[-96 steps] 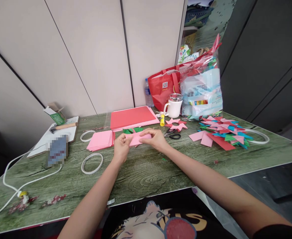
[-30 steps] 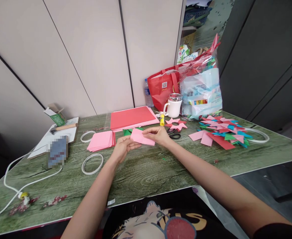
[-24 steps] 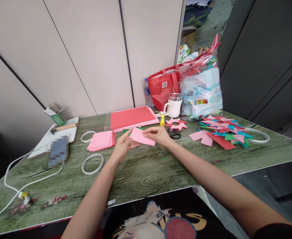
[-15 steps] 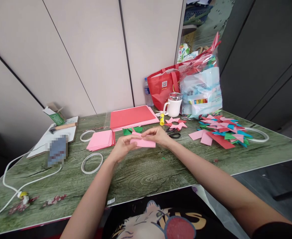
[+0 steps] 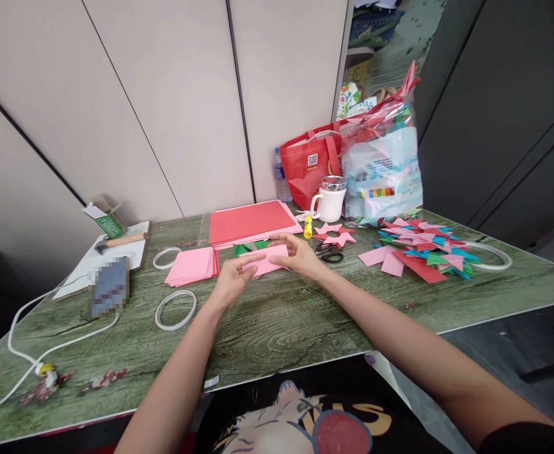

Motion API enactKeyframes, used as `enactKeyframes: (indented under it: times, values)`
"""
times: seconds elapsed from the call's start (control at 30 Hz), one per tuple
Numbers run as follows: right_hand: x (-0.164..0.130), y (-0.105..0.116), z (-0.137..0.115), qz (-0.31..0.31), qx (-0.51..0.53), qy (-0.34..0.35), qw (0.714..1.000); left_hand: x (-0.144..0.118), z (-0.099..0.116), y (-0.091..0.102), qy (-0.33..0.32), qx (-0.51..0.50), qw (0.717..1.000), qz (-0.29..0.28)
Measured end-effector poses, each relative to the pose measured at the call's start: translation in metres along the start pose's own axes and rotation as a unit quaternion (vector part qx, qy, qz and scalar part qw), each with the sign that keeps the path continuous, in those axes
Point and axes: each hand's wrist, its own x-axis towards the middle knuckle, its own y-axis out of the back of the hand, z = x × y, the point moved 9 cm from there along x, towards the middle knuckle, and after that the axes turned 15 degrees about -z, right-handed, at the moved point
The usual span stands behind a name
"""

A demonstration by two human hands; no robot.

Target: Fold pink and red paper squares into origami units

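Observation:
Between my hands is a pink sheet of paper [image 5: 270,260], now a flat rectangle facing me. My left hand [image 5: 232,279] pinches its left end, thumb in front. At the right end, my right hand [image 5: 300,255] grips it with the thumb on the near face and fingers curled behind the top edge. Just behind the sheet lie green paper pieces [image 5: 244,248], partly hidden by it. A stack of pink paper squares [image 5: 190,266], with red ones under it, rests left of my left hand. Black-handled scissors [image 5: 332,256] lie right of my right hand.
Large red sheets [image 5: 251,222] lie at the back. Near them stand a glue stick [image 5: 307,227], a white mug [image 5: 329,200] and a red bag [image 5: 305,165]. Folded paper pieces [image 5: 423,244] are heaped right. Tape rolls [image 5: 175,310], a hammer [image 5: 121,240] and a white cable [image 5: 21,353] are left.
The pink paper, earlier partly raised and bent under my fingers, is now a neat flat rectangle. My right hand has shifted from its top middle to its right end.

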Motion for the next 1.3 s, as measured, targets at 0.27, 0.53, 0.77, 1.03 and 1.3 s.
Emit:
enactKeyframes:
  times: [0.27, 0.53, 0.77, 1.03, 1.3]
  values:
    - [0.0, -0.004, 0.015, 0.012, 0.126, -0.043, 0.991, -0.003, 0.009, 0.004, -0.031, 0.036, 0.999, 0.027]
    - [0.001, -0.001, 0.015, 0.023, 0.123, -0.021, 0.992, -0.003, 0.016, 0.003, -0.053, 0.048, 0.997, 0.033]
    - [0.001, 0.001, 0.015, 0.03, 0.104, -0.019, 0.994, -0.002, 0.003, 0.003, -0.05, 0.02, 0.998, 0.027]
    - [-0.002, -0.005, -0.007, 0.012, -0.045, 0.032, 0.998, -0.002, 0.003, 0.006, -0.049, 0.021, 0.998, 0.046]
    - [-0.003, -0.007, -0.008, 0.005, -0.073, 0.021, 0.997, -0.004, 0.018, 0.0, -0.077, 0.099, 0.992, 0.019]
